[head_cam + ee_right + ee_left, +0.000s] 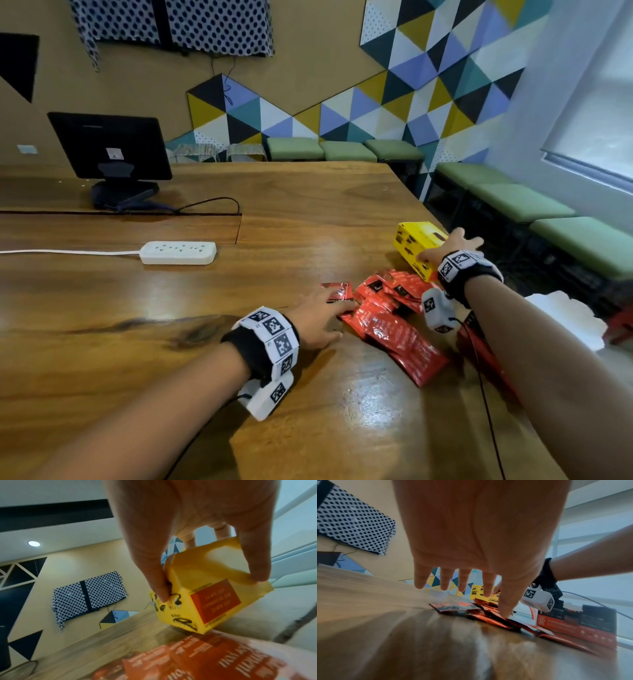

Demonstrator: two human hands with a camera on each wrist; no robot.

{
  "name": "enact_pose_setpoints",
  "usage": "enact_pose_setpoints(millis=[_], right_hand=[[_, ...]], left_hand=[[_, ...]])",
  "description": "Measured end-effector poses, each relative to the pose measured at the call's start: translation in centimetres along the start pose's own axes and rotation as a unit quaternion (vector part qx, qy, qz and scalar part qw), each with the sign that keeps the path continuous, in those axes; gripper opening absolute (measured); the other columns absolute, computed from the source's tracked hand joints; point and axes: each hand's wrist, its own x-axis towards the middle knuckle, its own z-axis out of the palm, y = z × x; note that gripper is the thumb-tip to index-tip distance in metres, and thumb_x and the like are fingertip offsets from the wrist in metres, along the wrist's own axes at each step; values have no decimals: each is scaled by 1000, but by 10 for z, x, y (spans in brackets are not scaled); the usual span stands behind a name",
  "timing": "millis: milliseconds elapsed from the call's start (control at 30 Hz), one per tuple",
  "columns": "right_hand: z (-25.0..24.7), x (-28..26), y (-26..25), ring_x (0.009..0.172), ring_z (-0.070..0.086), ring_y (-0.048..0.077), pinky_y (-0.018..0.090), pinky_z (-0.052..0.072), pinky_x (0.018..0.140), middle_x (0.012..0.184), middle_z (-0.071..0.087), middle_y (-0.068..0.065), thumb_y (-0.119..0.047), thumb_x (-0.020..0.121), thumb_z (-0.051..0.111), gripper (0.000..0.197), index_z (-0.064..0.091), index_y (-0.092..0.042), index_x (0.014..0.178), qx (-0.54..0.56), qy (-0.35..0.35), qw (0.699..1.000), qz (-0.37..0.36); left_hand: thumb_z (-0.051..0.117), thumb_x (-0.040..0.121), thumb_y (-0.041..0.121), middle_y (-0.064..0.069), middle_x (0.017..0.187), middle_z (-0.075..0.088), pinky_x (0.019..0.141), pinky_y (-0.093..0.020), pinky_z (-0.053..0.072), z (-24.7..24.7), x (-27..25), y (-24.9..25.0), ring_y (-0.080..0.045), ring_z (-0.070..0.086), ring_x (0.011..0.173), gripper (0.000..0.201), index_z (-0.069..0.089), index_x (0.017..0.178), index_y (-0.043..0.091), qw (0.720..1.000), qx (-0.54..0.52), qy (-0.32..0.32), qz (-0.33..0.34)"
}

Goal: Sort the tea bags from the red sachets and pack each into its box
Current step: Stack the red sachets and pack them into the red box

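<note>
- right hand (454,248) grips yellow box (416,245) near right edge of surface (171,325); thumb on one side, fingers on the other, wrist view shows the box tilted, one lower corner near the wood
- left hand (320,317) wide, fingers straight and spread, palm down; fingertips on left fringe of red sachets (390,315), holding nothing
- sachet pile sits between the two hands, near the right edge, just on the near side of the yellow box; touching the box or not, can't tell
- bigger long sachets at near end of pile, long axis running diagonal from pile centre toward near right edge
- red box (576,626) lies flat just right of pile, under right forearm, mostly hidden in head view
- no tea bags visible loose; likely none out yet, or buried, can't tell
- key relation: pile is directly under left fingertips, so left hand is nearer for sachets; red box lies further right, across the pile
- judgement: early stage, nothing visibly packed
- white power strip (178,252) well apart toward the left, monitor (109,147) at far left
</note>
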Motion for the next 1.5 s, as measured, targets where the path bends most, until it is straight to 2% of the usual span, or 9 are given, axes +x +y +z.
enact_pose_setpoints(millis=[133,367,533,633,800,900,1033,1233,1500], right_hand=[[4,4,7,120,38,43,51,39,96,134,28,20,-30,68,80,81,34,-9,131,-25,7,999,26],[2,-3,6,122,38,40,48,38,98,132,34,23,-34,71,77,78,36,-8,131,-85,-6,996,28],[13,-27,-9,131,28,38,53,40,101,140,31,21,-41,75,71,70,39,-10,129,-147,28,978,-142],[26,-48,-20,125,38,35,47,42,99,132,42,18,-42,82,62,52,49,-10,122,-166,-40,950,-261],[43,-70,-26,115,52,35,40,47,94,130,50,17,-65,77,52,70,45,-16,127,-176,-165,945,-223],[47,-79,-24,118,50,36,44,47,95,139,39,16,-69,72,56,83,35,-20,136,-220,-193,930,-222],[44,-92,-27,112,53,33,38,49,85,133,44,14,-60,74,62,72,40,-22,131,-244,-179,914,-270],[41,-116,-26,99,61,30,30,46,67,117,58,12,-39,86,59,53,40,-18,130,-249,-160,884,-361],[28,-141,-23,103,61,32,34,48,84,120,61,12,-33,89,49,43,43,-24,130,-134,-194,883,-406]], left_hand=[[50,91,39,1,158,-5,114,-59,14,3,6,9,-30,-1,145,66,12,145,42,997,53,-57,8],[49,91,42,-4,158,5,113,-54,24,12,12,11,-32,8,143,64,14,145,41,993,81,-80,6],[48,91,40,-7,153,24,109,-46,33,7,8,6,-32,30,136,58,25,144,33,992,97,-77,17],[49,92,36,-7,139,44,99,-38,42,1,3,3,-28,46,123,50,39,139,25,995,72,-59,20],[50,92,33,-7,124,55,95,-37,43,-3,-5,-5,-24,52,113,33,58,121,18,999,30,-33,9],[53,90,35,-9,126,48,99,-38,40,0,-10,-12,-26,46,117,41,51,125,15,1000,8,0,-21],[58,85,46,-6,128,41,99,-38,41,2,-13,-17,-24,41,120,61,36,135,18,993,-2,56,-104],[66,78,45,-8,127,44,97,-39,38,0,-9,-20,-26,40,119,73,33,138,20,990,0,12,-143],[68,80,15,-12,121,55,82,-26,39,-5,-16,-18,-24,54,109,46,50,123,12,992,-80,64,-78]])
